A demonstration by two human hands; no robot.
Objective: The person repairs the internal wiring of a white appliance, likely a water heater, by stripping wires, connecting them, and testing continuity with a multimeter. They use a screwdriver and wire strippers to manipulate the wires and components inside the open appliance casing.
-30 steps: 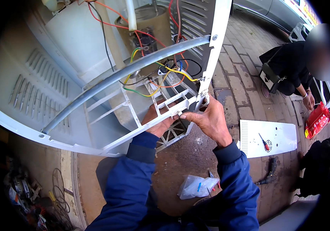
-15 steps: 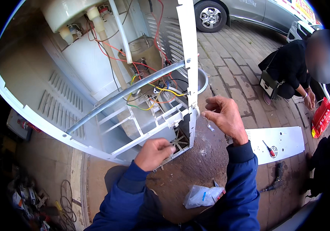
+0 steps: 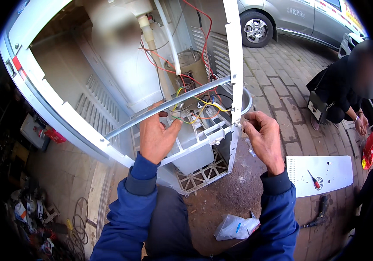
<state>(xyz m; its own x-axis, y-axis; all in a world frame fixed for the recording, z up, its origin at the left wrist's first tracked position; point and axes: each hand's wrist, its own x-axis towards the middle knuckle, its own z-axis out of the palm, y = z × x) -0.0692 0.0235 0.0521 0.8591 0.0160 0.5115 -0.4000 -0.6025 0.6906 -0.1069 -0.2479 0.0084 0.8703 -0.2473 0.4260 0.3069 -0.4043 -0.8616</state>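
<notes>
In front of me stands an open white metal cabinet (image 3: 234, 56) with bare wiring inside. My left hand (image 3: 158, 137) reaches into it, fingertips passing behind the grey crossbar (image 3: 151, 114). Its thumb is apart from the fingers, close to a yellow-green wire (image 3: 178, 118); nothing shows in its grasp. Beside the right-hand post, my right hand (image 3: 264, 139) is closed in a pinch near a small white fitting (image 3: 239, 125). What its fingertips hold, if anything, I cannot make out. A small clear piece (image 3: 251, 150) shows just below those fingers; whether it hangs or lies is unclear.
A beige tank (image 3: 186, 65) and red wires fill the cabinet's back. On the ground lie a plastic bag (image 3: 234, 227), a white panel (image 3: 299, 176) bearing a red-handled screwdriver (image 3: 315, 182), and a power drill (image 3: 321, 213). A person (image 3: 338, 87) crouches at right near a parked vehicle (image 3: 291, 17).
My left hand has gone from below the cabinet's lower rail up into it, behind the crossbar, and its fingers have spread. The right hand stays by the post. The whole view has shifted.
</notes>
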